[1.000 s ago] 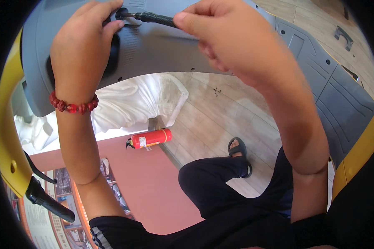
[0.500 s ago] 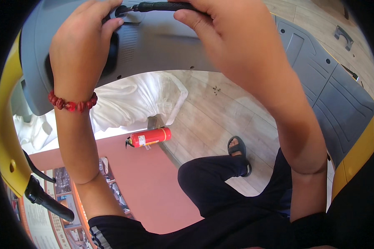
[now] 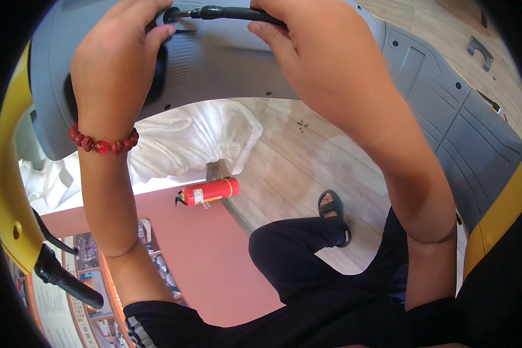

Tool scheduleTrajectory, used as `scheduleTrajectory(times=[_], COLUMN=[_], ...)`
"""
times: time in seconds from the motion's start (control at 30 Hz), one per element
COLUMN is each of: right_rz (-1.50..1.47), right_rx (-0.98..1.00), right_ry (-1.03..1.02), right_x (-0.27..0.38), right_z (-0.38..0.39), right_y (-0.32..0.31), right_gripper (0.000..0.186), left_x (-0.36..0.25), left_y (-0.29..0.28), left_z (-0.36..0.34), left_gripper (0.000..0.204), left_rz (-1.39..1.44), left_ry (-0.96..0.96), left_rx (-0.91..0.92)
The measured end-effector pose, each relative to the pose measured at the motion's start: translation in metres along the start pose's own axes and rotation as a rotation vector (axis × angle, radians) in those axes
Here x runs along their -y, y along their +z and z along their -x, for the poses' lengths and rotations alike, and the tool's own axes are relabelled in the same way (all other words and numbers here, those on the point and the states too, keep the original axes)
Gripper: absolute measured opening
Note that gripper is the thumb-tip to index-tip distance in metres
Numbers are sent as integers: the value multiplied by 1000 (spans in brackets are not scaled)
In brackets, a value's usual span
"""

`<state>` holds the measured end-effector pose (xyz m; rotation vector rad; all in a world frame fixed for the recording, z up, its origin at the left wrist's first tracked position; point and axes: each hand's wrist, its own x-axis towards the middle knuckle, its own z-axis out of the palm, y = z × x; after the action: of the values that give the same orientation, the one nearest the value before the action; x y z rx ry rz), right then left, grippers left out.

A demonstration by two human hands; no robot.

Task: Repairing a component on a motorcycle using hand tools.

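Note:
My right hand (image 3: 319,55) grips the black textured handle of a screwdriver (image 3: 232,13), held nearly level. Its metal shaft points left into a small dark round part (image 3: 171,15) at the grey panel (image 3: 226,69) of a grey and yellow scooter. My left hand (image 3: 113,69) is at that round part, thumb and fingers closed about it; some fingertips are cut off by the upper edge, so the exact hold is unclear. A red bead bracelet (image 3: 101,146) circles my left wrist.
The scooter's black handlebar grip (image 3: 69,284) and brake lever (image 3: 55,238) stick out at lower left. A red fire extinguisher (image 3: 209,191) lies beyond the panel, near a white draped statue (image 3: 180,139). Small dark screws (image 3: 302,126) and a grey bracket (image 3: 480,53) lie on the wooden floor.
The screwdriver and my right hand have shifted slightly down and right. My left hand has moved a little right, staying at the round part.

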<state>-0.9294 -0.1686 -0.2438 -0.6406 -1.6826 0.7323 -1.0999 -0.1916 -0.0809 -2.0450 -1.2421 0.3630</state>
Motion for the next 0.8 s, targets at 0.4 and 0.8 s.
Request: scheduleTrajectory(times=[0.4, 0.8], right_rz=[-480, -1427], right_rx=[189, 600], right_ry=[531, 1032], right_x=[13, -25], right_z=[-21, -39], right_y=[-9, -2], right_gripper=[28, 22], left_x=[3, 6], left_y=[2, 2], left_z=[-1, 1], left_gripper=[29, 29], left_rz=[-9, 4], left_ry=[35, 68], left_rx=[-19, -19])
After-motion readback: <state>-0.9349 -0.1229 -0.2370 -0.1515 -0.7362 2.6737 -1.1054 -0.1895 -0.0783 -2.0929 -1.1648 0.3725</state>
